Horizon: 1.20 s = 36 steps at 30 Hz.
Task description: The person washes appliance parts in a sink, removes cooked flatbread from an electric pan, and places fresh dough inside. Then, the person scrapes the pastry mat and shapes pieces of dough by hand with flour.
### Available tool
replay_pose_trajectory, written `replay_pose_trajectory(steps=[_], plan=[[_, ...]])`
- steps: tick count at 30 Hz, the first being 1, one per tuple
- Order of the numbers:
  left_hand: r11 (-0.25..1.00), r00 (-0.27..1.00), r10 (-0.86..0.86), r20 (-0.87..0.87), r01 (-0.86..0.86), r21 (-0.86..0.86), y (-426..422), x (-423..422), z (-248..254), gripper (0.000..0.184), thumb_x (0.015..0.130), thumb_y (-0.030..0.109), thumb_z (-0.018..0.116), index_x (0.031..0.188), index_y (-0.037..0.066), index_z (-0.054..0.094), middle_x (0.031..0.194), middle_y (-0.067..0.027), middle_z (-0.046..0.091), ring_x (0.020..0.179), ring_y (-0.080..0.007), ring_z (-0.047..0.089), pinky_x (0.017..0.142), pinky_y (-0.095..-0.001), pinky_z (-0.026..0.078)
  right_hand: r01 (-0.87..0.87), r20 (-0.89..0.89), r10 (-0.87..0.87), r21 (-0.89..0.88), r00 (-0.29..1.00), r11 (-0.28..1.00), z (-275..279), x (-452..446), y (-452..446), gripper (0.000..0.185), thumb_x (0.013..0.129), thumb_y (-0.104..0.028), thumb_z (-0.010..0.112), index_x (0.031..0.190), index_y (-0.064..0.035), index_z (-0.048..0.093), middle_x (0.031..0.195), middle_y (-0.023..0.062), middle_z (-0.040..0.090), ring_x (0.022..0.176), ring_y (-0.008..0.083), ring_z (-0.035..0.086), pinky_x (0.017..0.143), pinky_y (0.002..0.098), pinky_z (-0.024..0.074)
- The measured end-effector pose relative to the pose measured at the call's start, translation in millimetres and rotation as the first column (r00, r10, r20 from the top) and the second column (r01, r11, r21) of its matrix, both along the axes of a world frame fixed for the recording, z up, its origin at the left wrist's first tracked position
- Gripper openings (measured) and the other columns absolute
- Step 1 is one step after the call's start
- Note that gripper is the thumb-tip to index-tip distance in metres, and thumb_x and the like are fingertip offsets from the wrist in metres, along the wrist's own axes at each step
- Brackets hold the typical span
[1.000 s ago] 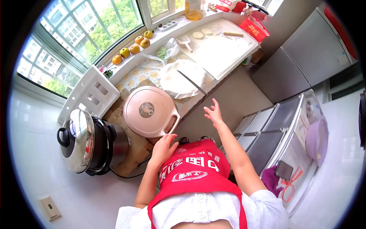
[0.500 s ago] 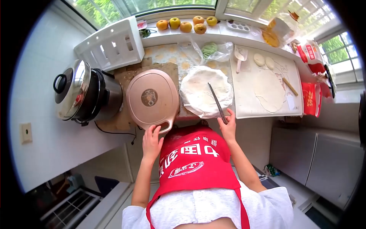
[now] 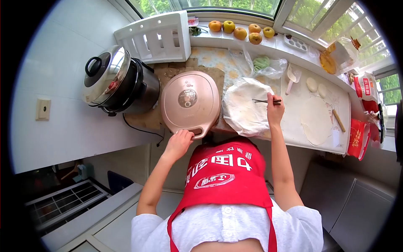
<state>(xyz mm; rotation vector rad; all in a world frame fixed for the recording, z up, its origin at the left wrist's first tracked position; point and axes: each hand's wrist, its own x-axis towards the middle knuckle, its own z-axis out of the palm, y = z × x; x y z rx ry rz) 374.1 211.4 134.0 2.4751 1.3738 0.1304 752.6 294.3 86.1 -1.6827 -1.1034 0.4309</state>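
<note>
Pink cooker [image 3: 189, 110] meets our left hand [image 3: 179, 143] at its handle [image 3: 203, 133], grip unclear; right of the cooker, our right hand [image 3: 276, 111] clasps chopsticks [image 3: 263, 101], best kept steady, over a white sheet [image 3: 247, 116].

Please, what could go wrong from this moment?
The left hand is at the handle of the closed pink electric griddle; if it is hot, opening it could burn that hand. The chopsticks in the right hand might snag the white cloth near them. The black cord looping beside the griddle could get caught.
</note>
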Motion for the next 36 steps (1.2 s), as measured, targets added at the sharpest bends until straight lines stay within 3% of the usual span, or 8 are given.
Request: replay_pose_trajectory(steps=[5, 9, 11, 17, 27, 31, 34, 36], plan=[[0.958, 0.992, -0.041, 0.117, 0.006, 0.286, 77.4, -13.3, 112.2, 0.020, 0.077, 0.014, 0.067, 0.096, 0.010, 0.060, 0.084, -0.0050, 0.061, 0.080, -0.0233, 0.060, 0.066, -0.0336, 0.050, 0.072, -0.397, -0.024, 0.104, 0.917, 0.992, 23.1, -1.4, -38.6, 0.027, 0.095, -0.024, 0.053, 0.084, -0.0001, 0.058, 0.076, 0.0045, 0.055, 0.060, 0.0102, 0.057, 0.053, 0.0224, 0.0502], [0.865, 0.982, -0.025, 0.185, -0.071, 0.497, 166.8, -14.8, 149.2, 0.018, 0.081, 0.018, 0.065, 0.098, 0.013, 0.063, 0.087, -0.0066, 0.065, 0.077, -0.0258, 0.064, 0.067, -0.0336, 0.051, 0.192, -0.659, -0.099, 0.070, 0.746, 0.979, 57.2, -17.9, -72.2, 0.040, 0.097, -0.035, 0.047, 0.073, -0.0027, 0.052, 0.070, 0.0040, 0.053, 0.061, 0.0129, 0.059, 0.057, 0.0239, 0.0515], [0.880, 0.971, 0.012, 0.237, -0.123, 0.458, 209.6, -15.1, 159.4, 0.017, 0.085, 0.021, 0.062, 0.100, 0.013, 0.064, 0.091, -0.0071, 0.065, 0.081, -0.0263, 0.064, 0.069, -0.0345, 0.050, 0.094, -0.704, 0.007, 0.104, 0.710, 0.990, 51.9, -29.2, -90.0, 0.042, 0.097, -0.037, 0.047, 0.069, -0.0056, 0.050, 0.064, 0.0019, 0.051, 0.059, 0.0128, 0.059, 0.057, 0.0250, 0.0483], [0.880, 0.991, -0.025, 0.129, -0.040, 0.473, 317.5, -25.2, 156.4, 0.027, 0.089, 0.030, 0.059, 0.107, 0.011, 0.065, 0.099, -0.0082, 0.063, 0.088, -0.0255, 0.063, 0.073, -0.0333, 0.049, -0.124, -0.769, 0.002, -0.100, 0.639, 0.987, 36.4, -119.0, -104.6, 0.037, 0.097, -0.031, 0.048, 0.082, 0.0008, 0.058, 0.075, 0.0053, 0.058, 0.064, 0.0123, 0.062, 0.059, 0.0230, 0.0496], [0.922, 0.998, 0.022, 0.052, -0.041, 0.386, 387.2, -41.2, 131.9, 0.069, 0.087, 0.062, 0.043, 0.128, 0.007, 0.052, 0.124, -0.0143, 0.054, 0.117, -0.0305, 0.051, 0.097, -0.0377, 0.040, 0.035, -0.538, -0.081, -0.097, 0.839, 0.995, 7.3, -179.5, -99.8, 0.037, 0.097, -0.028, 0.047, 0.082, 0.0032, 0.058, 0.077, 0.0081, 0.056, 0.067, 0.0139, 0.061, 0.058, 0.0243, 0.0490], [0.951, 0.998, 0.047, 0.050, -0.060, 0.303, 400.3, -42.0, 128.2, 0.076, 0.085, 0.066, 0.042, 0.132, 0.007, 0.048, 0.132, -0.0163, 0.049, 0.123, -0.0304, 0.046, 0.103, -0.0373, 0.034, 0.166, -0.710, -0.156, -0.056, 0.687, 0.985, -24.0, -184.9, -102.5, 0.034, 0.098, -0.029, 0.045, 0.085, 0.0005, 0.054, 0.080, 0.0053, 0.055, 0.066, 0.0175, 0.064, 0.059, 0.0251, 0.0510], [0.962, 0.993, 0.062, 0.099, -0.085, 0.259, 402.6, -41.0, 127.2, 0.078, 0.085, 0.066, 0.042, 0.133, 0.005, 0.046, 0.133, -0.0178, 0.047, 0.125, -0.0307, 0.044, 0.104, -0.0368, 0.032, 0.346, -0.914, -0.248, -0.130, 0.322, 0.929, -45.9, -176.7, -96.8, 0.030, 0.098, -0.031, 0.043, 0.087, -0.0045, 0.050, 0.076, 0.0056, 0.054, 0.066, 0.0203, 0.066, 0.059, 0.0274, 0.0532], [0.974, 0.994, 0.055, 0.090, -0.073, 0.214, 408.9, -41.8, 125.7, 0.081, 0.084, 0.067, 0.042, 0.134, 0.004, 0.044, 0.135, -0.0189, 0.045, 0.127, -0.0309, 0.042, 0.106, -0.0364, 0.030, 0.362, -0.917, -0.264, -0.147, 0.300, 0.920, -49.6, -174.1, -93.3, 0.030, 0.098, -0.031, 0.043, 0.087, -0.0042, 0.051, 0.076, 0.0057, 0.054, 0.066, 0.0201, 0.066, 0.059, 0.0272, 0.0530]])
